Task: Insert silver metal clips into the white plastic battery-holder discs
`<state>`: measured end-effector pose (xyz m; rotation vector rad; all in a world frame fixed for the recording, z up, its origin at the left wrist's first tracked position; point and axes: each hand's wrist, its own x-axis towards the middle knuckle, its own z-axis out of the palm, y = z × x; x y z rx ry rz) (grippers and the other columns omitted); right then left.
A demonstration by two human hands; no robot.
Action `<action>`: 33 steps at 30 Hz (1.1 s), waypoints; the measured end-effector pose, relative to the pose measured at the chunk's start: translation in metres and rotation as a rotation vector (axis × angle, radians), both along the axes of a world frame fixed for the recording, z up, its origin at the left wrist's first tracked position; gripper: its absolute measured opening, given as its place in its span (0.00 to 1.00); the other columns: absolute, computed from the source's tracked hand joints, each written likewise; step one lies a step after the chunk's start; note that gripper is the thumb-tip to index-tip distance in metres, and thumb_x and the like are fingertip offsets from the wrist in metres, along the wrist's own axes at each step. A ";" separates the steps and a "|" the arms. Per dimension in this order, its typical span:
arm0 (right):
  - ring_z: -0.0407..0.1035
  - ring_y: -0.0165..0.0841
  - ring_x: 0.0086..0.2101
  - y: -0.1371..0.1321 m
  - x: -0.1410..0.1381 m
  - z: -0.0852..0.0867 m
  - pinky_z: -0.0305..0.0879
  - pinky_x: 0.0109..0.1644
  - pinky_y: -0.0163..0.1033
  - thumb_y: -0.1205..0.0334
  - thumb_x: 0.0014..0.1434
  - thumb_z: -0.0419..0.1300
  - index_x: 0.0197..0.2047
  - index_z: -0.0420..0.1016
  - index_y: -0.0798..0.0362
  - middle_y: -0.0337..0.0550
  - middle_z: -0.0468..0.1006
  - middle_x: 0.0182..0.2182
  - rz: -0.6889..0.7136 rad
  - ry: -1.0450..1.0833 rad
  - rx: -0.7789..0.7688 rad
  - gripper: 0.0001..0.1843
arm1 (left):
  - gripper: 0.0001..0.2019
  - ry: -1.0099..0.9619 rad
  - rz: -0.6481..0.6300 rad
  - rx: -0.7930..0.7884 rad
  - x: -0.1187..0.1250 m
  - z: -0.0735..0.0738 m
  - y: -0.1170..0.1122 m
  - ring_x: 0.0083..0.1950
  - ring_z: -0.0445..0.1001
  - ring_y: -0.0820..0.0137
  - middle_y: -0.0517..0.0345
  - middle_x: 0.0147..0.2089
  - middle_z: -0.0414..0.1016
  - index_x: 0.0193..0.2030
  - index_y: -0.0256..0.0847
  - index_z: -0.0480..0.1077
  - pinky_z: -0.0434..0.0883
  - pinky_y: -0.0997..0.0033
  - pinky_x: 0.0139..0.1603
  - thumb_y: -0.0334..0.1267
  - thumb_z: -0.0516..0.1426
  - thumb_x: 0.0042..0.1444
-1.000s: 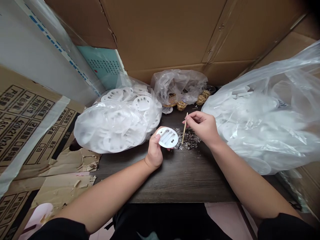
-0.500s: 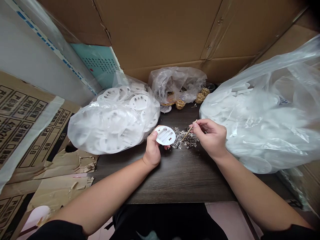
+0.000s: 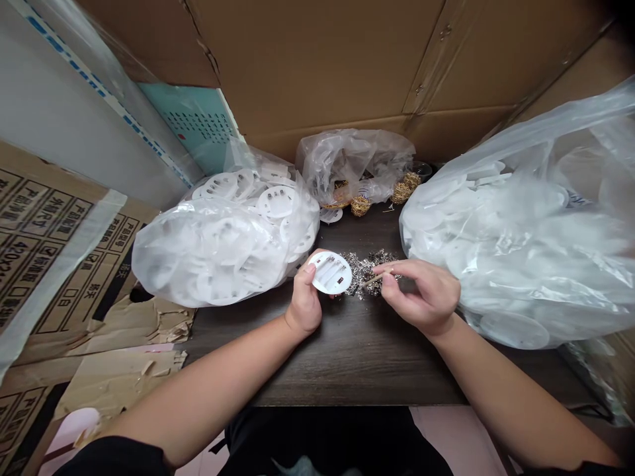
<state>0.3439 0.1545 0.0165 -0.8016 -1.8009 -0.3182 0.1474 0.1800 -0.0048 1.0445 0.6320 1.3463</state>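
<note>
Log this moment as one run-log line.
left hand: holds white disc | right hand: pinches wooden stick | beneath stick: metal bits | surface: dark table

On the dark wooden table (image 3: 347, 357) I see a heap of small silver metal clips (image 3: 364, 264), with a white round plastic disc (image 3: 330, 272) just left of it and a thin wooden stick (image 3: 373, 279) over it. A clear plastic bag of white discs (image 3: 218, 244) lies left, a larger clear plastic bag (image 3: 520, 231) right, a small crumpled clear bag (image 3: 352, 162) behind.
</note>
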 end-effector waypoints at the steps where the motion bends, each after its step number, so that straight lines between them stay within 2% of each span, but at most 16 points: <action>1: 0.80 0.33 0.33 -0.003 -0.003 0.000 0.77 0.36 0.38 0.74 0.58 0.65 0.45 0.74 0.50 0.40 0.84 0.34 0.024 0.038 -0.034 0.13 | 0.26 0.000 0.003 0.008 0.000 0.000 -0.001 0.24 0.69 0.70 0.52 0.32 0.75 0.41 0.36 0.72 0.64 0.71 0.21 0.61 0.53 0.59; 2: 0.80 0.34 0.33 -0.005 -0.006 0.002 0.77 0.37 0.40 0.72 0.61 0.63 0.46 0.74 0.49 0.40 0.83 0.34 0.049 0.133 -0.078 0.12 | 0.26 0.000 0.006 0.013 0.000 0.001 -0.001 0.25 0.69 0.70 0.52 0.33 0.75 0.41 0.36 0.72 0.64 0.71 0.22 0.61 0.53 0.59; 4: 0.78 0.34 0.33 -0.008 -0.014 0.012 0.77 0.39 0.43 0.67 0.67 0.59 0.47 0.72 0.47 0.40 0.79 0.33 0.136 0.458 -0.199 0.07 | 0.27 0.004 0.013 0.008 0.001 0.002 -0.003 0.26 0.69 0.69 0.52 0.32 0.74 0.40 0.37 0.71 0.65 0.70 0.23 0.63 0.53 0.59; 6: 0.72 0.30 0.28 -0.008 -0.023 0.031 0.74 0.34 0.41 0.61 0.72 0.56 0.45 0.69 0.45 0.38 0.72 0.32 0.312 0.807 -0.331 0.02 | 0.28 0.010 0.016 -0.008 0.004 0.004 -0.006 0.25 0.68 0.69 0.53 0.31 0.72 0.39 0.37 0.70 0.65 0.70 0.23 0.65 0.52 0.59; 7: 0.66 0.27 0.24 -0.007 -0.028 0.043 0.69 0.30 0.38 0.59 0.71 0.57 0.43 0.67 0.46 0.37 0.68 0.32 0.402 0.912 -0.420 0.03 | 0.29 0.013 0.012 -0.015 0.006 0.005 -0.007 0.25 0.67 0.70 0.53 0.29 0.71 0.39 0.37 0.70 0.64 0.70 0.23 0.66 0.52 0.59; 8: 0.59 0.25 0.21 -0.005 -0.032 0.055 0.62 0.25 0.35 0.56 0.71 0.58 0.41 0.66 0.46 0.36 0.64 0.31 0.480 0.986 -0.482 0.06 | 0.29 0.016 0.001 -0.019 0.008 0.007 -0.009 0.24 0.67 0.70 0.54 0.29 0.70 0.39 0.37 0.69 0.63 0.70 0.22 0.67 0.52 0.59; 10: 0.49 0.24 0.20 -0.001 -0.041 0.076 0.51 0.23 0.34 0.49 0.70 0.59 0.38 0.66 0.48 0.35 0.57 0.27 0.596 1.043 -0.553 0.13 | 0.29 0.019 -0.036 -0.013 0.012 0.010 -0.012 0.25 0.66 0.70 0.54 0.29 0.69 0.39 0.37 0.69 0.63 0.71 0.23 0.66 0.52 0.59; 13: 0.48 0.24 0.21 0.005 -0.056 0.091 0.50 0.25 0.35 0.42 0.67 0.61 0.32 0.66 0.51 0.35 0.54 0.24 0.624 1.039 -0.525 0.22 | 0.26 0.004 -0.083 0.005 0.018 0.016 -0.017 0.28 0.67 0.70 0.53 0.32 0.70 0.40 0.37 0.69 0.64 0.71 0.25 0.63 0.52 0.60; 16: 0.49 0.25 0.20 0.010 -0.067 0.085 0.52 0.24 0.35 0.38 0.68 0.58 0.31 0.61 0.51 0.35 0.55 0.24 0.562 1.064 -0.550 0.26 | 0.24 -0.034 -0.103 -0.028 0.022 0.023 -0.021 0.26 0.63 0.71 0.56 0.29 0.66 0.39 0.37 0.68 0.61 0.72 0.23 0.60 0.52 0.60; 19: 0.44 0.25 0.19 0.012 -0.070 0.072 0.47 0.22 0.33 0.36 0.68 0.56 0.31 0.57 0.50 0.33 0.49 0.21 0.612 1.100 -0.598 0.28 | 0.22 -0.070 -0.081 -0.081 0.027 0.028 -0.021 0.27 0.63 0.70 0.56 0.29 0.65 0.37 0.38 0.67 0.61 0.72 0.23 0.58 0.52 0.58; 22: 0.40 0.24 0.18 0.012 -0.067 0.064 0.45 0.21 0.33 0.32 0.68 0.53 0.26 0.51 0.53 0.32 0.43 0.19 0.649 1.068 -0.623 0.34 | 0.21 -0.112 -0.055 -0.097 0.034 0.029 -0.020 0.32 0.66 0.67 0.53 0.31 0.66 0.35 0.38 0.66 0.64 0.70 0.28 0.57 0.52 0.56; 25: 0.38 0.24 0.17 0.011 -0.066 0.062 0.43 0.20 0.33 0.26 0.65 0.50 0.24 0.44 0.53 0.32 0.40 0.18 0.616 1.077 -0.627 0.40 | 0.22 -0.143 -0.058 -0.120 0.039 0.025 -0.019 0.32 0.64 0.67 0.55 0.29 0.65 0.36 0.39 0.66 0.64 0.69 0.29 0.59 0.51 0.58; 27: 0.37 0.24 0.16 0.011 -0.067 0.060 0.42 0.19 0.33 0.27 0.65 0.51 0.23 0.41 0.53 0.32 0.38 0.17 0.618 1.127 -0.598 0.41 | 0.25 -0.143 -0.053 -0.140 0.041 0.022 -0.020 0.32 0.63 0.67 0.55 0.29 0.63 0.35 0.40 0.65 0.64 0.69 0.30 0.63 0.50 0.60; 30: 0.36 0.24 0.16 0.011 -0.071 0.057 0.41 0.19 0.33 0.34 0.66 0.57 0.21 0.39 0.54 0.32 0.37 0.16 0.651 1.219 -0.554 0.41 | 0.30 -0.113 -0.053 -0.136 0.040 0.018 -0.020 0.32 0.61 0.68 0.56 0.29 0.61 0.34 0.40 0.63 0.63 0.68 0.32 0.70 0.47 0.63; 33: 0.36 0.24 0.16 0.010 -0.074 0.053 0.41 0.19 0.33 0.35 0.65 0.58 0.20 0.39 0.55 0.33 0.37 0.16 0.650 1.261 -0.541 0.41 | 0.31 -0.106 -0.055 -0.114 0.039 0.015 -0.019 0.32 0.59 0.68 0.56 0.29 0.59 0.34 0.40 0.63 0.63 0.67 0.33 0.70 0.45 0.64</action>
